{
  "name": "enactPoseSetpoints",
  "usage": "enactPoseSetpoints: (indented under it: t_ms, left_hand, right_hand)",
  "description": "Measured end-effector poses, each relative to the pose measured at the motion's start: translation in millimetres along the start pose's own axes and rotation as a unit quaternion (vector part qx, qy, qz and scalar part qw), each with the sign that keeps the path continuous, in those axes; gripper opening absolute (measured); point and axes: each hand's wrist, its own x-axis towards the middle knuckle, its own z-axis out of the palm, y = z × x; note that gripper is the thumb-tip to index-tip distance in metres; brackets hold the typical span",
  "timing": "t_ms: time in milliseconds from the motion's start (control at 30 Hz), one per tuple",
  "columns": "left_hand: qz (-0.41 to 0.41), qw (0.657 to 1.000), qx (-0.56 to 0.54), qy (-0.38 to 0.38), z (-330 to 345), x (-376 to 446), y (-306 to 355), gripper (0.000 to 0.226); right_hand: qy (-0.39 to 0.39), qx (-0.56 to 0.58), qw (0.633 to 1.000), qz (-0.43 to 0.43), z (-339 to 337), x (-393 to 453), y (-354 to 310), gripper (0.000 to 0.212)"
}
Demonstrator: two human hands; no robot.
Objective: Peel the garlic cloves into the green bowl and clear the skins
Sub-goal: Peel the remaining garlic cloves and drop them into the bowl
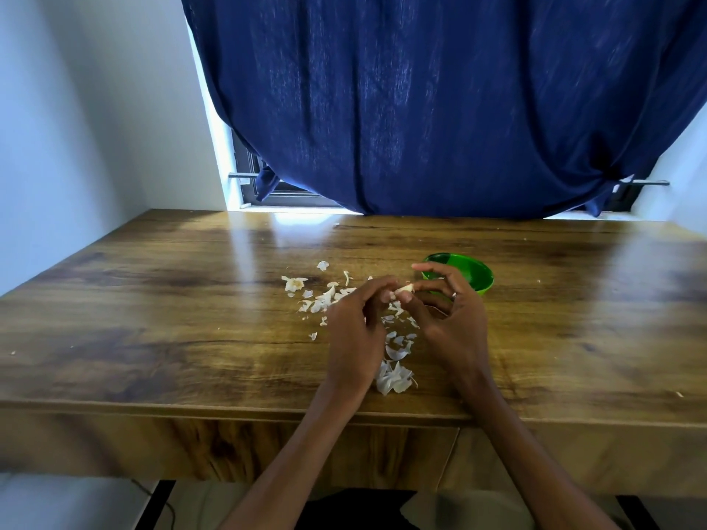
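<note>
A pale garlic clove (404, 289) is pinched between the fingertips of both hands above the table's middle. My left hand (354, 330) grips it from the left; my right hand (453, 319) grips it from the right, with the index finger raised. The green bowl (476, 277) stands just behind my right hand, partly hidden by its fingers; its contents cannot be seen. White garlic skins (394, 378) lie scattered under and between my hands, with more skins (294, 283) to the left.
The wooden table (172, 319) reaches to a white wall on the left and a window behind. A dark blue curtain (440, 109) hangs down to the table's back edge. The front edge runs just under my forearms.
</note>
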Motion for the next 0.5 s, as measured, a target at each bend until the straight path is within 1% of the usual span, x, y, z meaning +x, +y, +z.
enactPoseSetpoints:
  t_ms: [100, 233, 367, 433, 500]
  left_hand:
    - [-0.006, 1.0, -0.016, -0.001, -1.1, -0.2, 0.5, 0.021]
    - [-0.048, 0.998, -0.043, 0.022, -2.9, -0.7, -0.3, 0.015]
    - [-0.082, 0.994, -0.073, -0.02, -3.1, -0.6, 1.4, 0.017]
    - [-0.058, 0.996, -0.052, -0.042, -1.6, -1.3, 0.4, 0.022]
    - [-0.024, 0.998, -0.006, -0.056, -0.2, -1.4, -0.9, 0.02]
  right_hand:
    - [-0.01, -0.011, 1.0, -0.003, -1.7, 0.7, 1.3, 0.044]
    - [-0.024, -0.029, 0.999, -0.013, -3.2, 0.6, 2.5, 0.04]
    - [-0.018, -0.005, 1.0, -0.015, -3.2, -0.2, 1.0, 0.043]
    - [-0.022, -0.005, 1.0, -0.019, -3.3, 0.6, 1.0, 0.046]
    - [-0.035, -0.01, 0.999, -0.023, -2.9, 2.0, 2.1, 0.048]
